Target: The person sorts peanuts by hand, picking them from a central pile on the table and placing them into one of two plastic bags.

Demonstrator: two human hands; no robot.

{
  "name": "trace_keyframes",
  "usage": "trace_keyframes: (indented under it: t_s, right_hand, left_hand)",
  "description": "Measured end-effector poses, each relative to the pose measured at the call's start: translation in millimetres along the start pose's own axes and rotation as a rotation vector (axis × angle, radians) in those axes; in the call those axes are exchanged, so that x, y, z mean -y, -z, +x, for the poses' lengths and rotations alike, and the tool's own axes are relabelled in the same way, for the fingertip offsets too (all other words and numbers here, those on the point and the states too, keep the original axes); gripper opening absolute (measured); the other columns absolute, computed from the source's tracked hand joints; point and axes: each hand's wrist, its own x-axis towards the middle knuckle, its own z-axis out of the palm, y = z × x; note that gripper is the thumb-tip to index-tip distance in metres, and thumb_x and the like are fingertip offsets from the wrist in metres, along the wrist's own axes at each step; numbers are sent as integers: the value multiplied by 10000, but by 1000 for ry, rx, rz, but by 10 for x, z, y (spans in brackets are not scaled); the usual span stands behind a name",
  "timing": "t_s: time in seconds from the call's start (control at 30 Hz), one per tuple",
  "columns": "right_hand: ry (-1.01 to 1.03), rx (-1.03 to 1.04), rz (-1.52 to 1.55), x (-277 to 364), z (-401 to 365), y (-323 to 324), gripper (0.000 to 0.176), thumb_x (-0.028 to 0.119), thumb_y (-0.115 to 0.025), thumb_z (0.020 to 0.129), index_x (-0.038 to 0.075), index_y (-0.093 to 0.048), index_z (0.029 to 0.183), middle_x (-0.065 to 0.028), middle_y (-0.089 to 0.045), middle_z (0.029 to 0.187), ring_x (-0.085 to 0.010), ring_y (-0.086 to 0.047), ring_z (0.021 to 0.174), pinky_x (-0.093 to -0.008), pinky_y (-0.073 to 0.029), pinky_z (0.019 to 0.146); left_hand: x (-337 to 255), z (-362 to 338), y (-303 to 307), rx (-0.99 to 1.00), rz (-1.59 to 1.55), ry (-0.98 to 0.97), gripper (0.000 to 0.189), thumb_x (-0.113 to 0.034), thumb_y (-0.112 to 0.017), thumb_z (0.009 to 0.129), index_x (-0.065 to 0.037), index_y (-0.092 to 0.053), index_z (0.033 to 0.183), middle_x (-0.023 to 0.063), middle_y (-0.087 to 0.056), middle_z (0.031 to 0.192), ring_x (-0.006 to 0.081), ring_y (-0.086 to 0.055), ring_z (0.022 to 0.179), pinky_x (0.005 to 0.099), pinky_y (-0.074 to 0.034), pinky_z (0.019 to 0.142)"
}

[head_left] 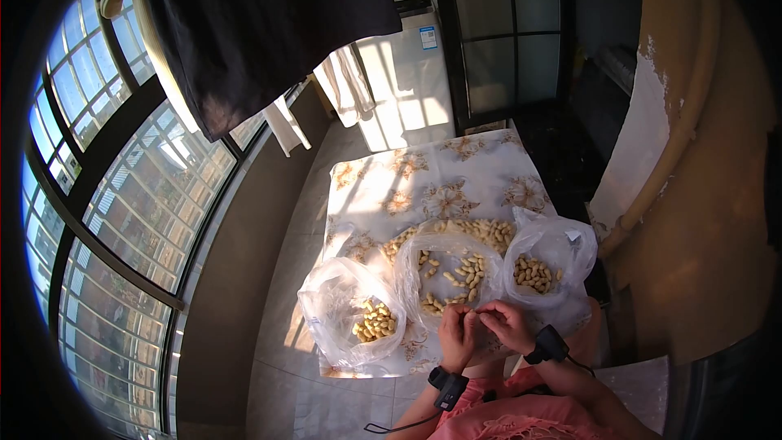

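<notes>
Shelling looks like the step here, with the left hand [457, 332] and right hand [508, 326] meeting fingertip-to-fingertip beside the peanuts [472, 267] in the middle bag [441, 285], can't tell if gripping one, so next calls for steady thumb pressure imo.

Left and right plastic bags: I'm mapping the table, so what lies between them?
In the head view, the middle plastic bag, with unshelled peanuts inside, lies between them.
</notes>
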Motion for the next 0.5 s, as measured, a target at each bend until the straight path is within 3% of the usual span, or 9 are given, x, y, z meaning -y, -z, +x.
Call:
trace_keyframes:
  t_s: [0.5]
  right_hand:
    - [12,0,2,-14,1,-2,135,115,-605,995,17,-631,1085,26,-597,852,-28,-543,736,-197,-455,650]
  left_hand:
    - [-28,24,17,14,10,-53,85,-104,-610,949,-20,-595,956,145,-614,897,334,-623,819,393,-494,729]
